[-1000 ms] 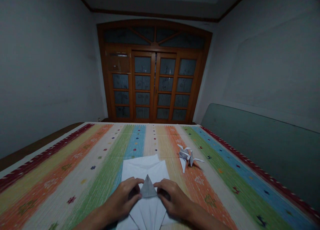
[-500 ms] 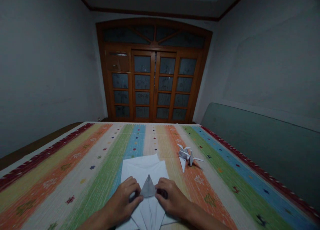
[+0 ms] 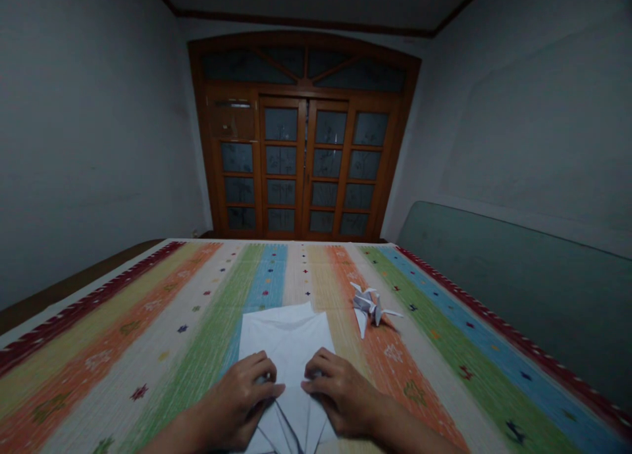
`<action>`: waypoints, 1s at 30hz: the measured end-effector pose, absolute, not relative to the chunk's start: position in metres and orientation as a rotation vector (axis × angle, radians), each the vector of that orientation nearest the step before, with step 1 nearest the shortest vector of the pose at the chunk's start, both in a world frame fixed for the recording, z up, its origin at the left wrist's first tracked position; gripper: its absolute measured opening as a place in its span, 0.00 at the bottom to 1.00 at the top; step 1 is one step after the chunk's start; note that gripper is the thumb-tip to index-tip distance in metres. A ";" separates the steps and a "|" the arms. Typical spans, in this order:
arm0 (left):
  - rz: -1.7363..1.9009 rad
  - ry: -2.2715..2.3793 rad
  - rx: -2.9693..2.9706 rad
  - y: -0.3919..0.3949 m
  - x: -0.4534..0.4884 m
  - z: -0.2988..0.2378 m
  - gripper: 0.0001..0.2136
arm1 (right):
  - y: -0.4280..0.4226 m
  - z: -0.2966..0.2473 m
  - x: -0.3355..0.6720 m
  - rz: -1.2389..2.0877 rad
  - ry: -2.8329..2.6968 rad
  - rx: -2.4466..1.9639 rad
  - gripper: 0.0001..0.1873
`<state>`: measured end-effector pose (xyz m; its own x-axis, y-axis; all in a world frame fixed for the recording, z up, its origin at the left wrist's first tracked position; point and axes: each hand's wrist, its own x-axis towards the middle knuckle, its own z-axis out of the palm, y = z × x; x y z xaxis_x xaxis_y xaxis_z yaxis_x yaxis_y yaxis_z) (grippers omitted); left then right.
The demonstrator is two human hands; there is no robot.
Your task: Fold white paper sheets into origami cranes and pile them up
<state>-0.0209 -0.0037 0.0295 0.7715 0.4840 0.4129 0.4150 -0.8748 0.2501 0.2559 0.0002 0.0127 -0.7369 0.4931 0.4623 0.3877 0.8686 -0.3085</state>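
Observation:
My left hand (image 3: 248,389) and my right hand (image 3: 344,389) face each other low in the middle, fingers curled and thumbs pointing inward. Between them lies a piece of folded white origami paper (image 3: 295,411), its creases fanning toward me. Each hand pinches one side of it, though the fingertips are partly hidden. Under and beyond it, white paper sheets (image 3: 286,342) lie flat on the cloth. To the right of the sheets sit folded paper cranes (image 3: 368,306), close together, out of reach of both hands.
A striped tablecloth (image 3: 197,322) in several colours covers the table. Along the right side stands a greenish panel (image 3: 494,270). Wooden doors with glass panes (image 3: 303,164) are at the far end, between pale walls.
The grey triangular flap that stood up between my hands no longer shows there; plain white paper shows instead. Both hands stay nearly in place, the thumbs still turned inward.

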 end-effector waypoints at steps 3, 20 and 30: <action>0.693 0.715 2.886 -0.002 -0.024 0.032 0.16 | -0.001 0.013 0.255 0.233 -2.496 -0.672 0.15; 0.411 0.719 3.123 -0.001 -0.023 0.033 0.26 | -0.003 0.008 0.254 0.036 -2.752 -0.654 0.28; 0.689 0.678 2.884 0.008 -0.023 0.030 0.21 | -0.009 0.021 0.252 0.112 -2.755 -0.711 0.23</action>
<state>-0.0234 0.0078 0.0295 0.7983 0.4444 0.4065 0.3991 -0.8958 0.1956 0.2524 -0.0092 0.0214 -0.8350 0.4843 0.2613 0.4616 0.8749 -0.1466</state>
